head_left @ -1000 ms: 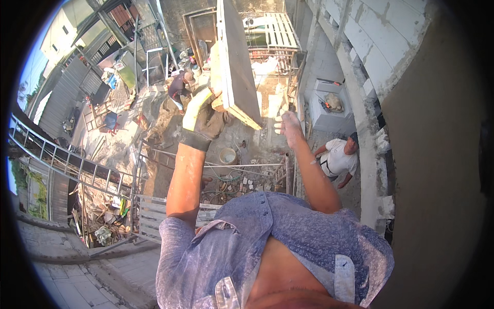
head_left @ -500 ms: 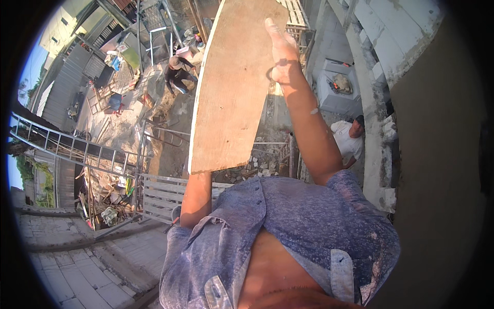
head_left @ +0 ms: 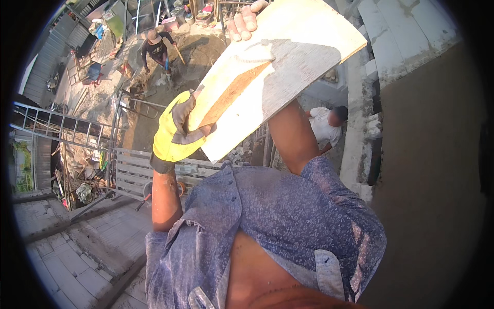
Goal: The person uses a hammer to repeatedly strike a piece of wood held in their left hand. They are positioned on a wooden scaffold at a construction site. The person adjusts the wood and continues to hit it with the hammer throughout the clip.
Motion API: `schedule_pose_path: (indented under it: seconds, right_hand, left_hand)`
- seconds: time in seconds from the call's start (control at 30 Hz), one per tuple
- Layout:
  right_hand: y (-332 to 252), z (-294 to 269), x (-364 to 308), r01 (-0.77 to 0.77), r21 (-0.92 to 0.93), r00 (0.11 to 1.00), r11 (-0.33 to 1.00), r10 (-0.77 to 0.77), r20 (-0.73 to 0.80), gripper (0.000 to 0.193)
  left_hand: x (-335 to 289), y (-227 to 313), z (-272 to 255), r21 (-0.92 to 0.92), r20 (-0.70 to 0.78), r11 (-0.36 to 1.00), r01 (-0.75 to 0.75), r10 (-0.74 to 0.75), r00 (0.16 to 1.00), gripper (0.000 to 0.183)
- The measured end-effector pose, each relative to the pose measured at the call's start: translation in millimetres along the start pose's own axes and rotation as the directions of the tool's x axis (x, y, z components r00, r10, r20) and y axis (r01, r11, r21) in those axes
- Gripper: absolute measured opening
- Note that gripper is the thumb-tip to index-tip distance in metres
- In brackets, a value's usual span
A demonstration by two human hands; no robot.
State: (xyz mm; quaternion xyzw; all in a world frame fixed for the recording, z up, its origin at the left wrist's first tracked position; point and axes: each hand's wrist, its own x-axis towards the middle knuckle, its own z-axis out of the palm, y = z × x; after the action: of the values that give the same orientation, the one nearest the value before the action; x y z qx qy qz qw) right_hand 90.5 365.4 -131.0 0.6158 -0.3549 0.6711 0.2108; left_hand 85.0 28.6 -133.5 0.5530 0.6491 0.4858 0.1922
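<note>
A flat wooden board (head_left: 288, 67) is held up in front of me, tilted, with a wooden strip fixed along its face. My left hand (head_left: 175, 129), in a yellow and grey work glove, grips the board's lower left corner. My right hand (head_left: 244, 20), bare, curls its fingers over the board's upper edge; the forearm passes behind the board. Both hands hold the board high above the ground far below.
Far below lies a dirt yard where a person in a hat (head_left: 157, 46) works with a tool. Another person in a white shirt (head_left: 324, 126) stands beside a grey block wall (head_left: 391, 46). Metal scaffold rails (head_left: 67, 129) and a slatted platform (head_left: 136, 172) are at left.
The board has swung from upright to a flatter tilt, closer to the camera. My left hand has come back into view on its lower corner; the right hand shifted to the top edge.
</note>
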Motion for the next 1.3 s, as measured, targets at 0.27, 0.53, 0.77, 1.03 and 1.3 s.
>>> schedule_pose_path:
  seconds: [0.27,0.53,0.77,1.03,1.3]
  right_hand:
    - [53,47,-19,-0.12,0.042,0.953,0.992,0.127,-0.274,0.041]
    - [54,96,-87,-0.675,0.255,0.131,0.693,0.452,-0.882,0.065]
    - [112,109,-32,-0.972,0.185,0.033,0.141,0.871,-0.49,0.075]
    - [282,148,-54,-0.963,0.018,-0.256,-0.268,0.896,-0.362,0.036]
    - [430,176,-5,-0.933,-0.326,-0.119,-0.155,0.985,-0.127,0.043]
  left_hand:
    - [7,-15,19,0.186,-0.149,0.982,-0.042,0.071,0.986,0.071]
    - [-74,-101,82,0.134,-0.555,0.933,0.334,-0.208,0.805,0.055]
    - [-182,-116,26,0.315,-0.794,0.742,0.592,-0.136,0.593,0.051]
    - [-281,-137,-28,0.302,-0.845,0.57,0.764,-0.211,0.491,0.054]
    - [-370,-145,-106,0.207,-0.906,0.593,0.778,-0.185,0.382,0.058]
